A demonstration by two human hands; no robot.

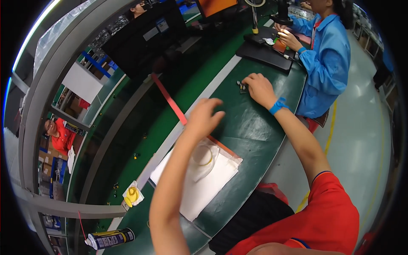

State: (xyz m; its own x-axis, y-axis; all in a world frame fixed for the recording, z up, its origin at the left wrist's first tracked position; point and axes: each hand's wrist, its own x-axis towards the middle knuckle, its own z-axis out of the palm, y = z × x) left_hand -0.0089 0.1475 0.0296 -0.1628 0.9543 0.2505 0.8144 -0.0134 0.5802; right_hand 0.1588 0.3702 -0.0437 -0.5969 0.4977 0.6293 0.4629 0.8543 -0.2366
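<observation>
My right hand (260, 88) reaches over the green mat, a blue band round its wrist. Its bent fingertips are at a cluster of small dark and silver parts (242, 87); what they pinch, if anything, is too small to make out. Hovering above the near mat, my left hand (205, 118) holds nothing, with thumb and fingers apart. Below it, a stack of white sheets (216, 187) lies on the green-topped table (250, 142). A clear round ring, like a tape roll (202, 155), rests on the sheets, partly beside my left forearm.
A spray can (111, 239) lies on its side at the lower left, near a yellow coil on a white pad (133, 194). A red strip (169, 99) crosses the green belt. A dark monitor (146, 36) stands beyond. At right, a co-worker in blue (327, 63) handles small items.
</observation>
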